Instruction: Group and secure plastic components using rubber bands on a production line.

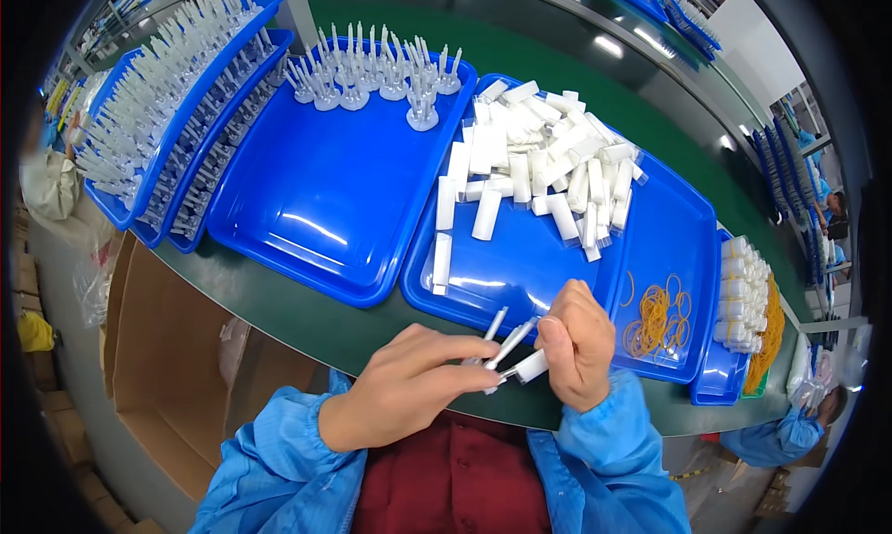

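Observation:
My left hand pinches a clear plastic piece with several thin prongs between thumb and fingers, over the table's near edge. A small white roll sits at the piece's right side, beside my right hand. The right hand is closed, its fingers curled in and the thumb along them; whatever is inside them is hidden. Just beyond both hands, a blue tray bears a heap of white rolls in clear wrappers.
To the left, another blue tray carries several pronged clear pieces at its far side. Stacked trays full of such pieces stand farther left. Yellow rubber bands lie in the right tray, near bundled white rolls. An open cardboard box stands below left.

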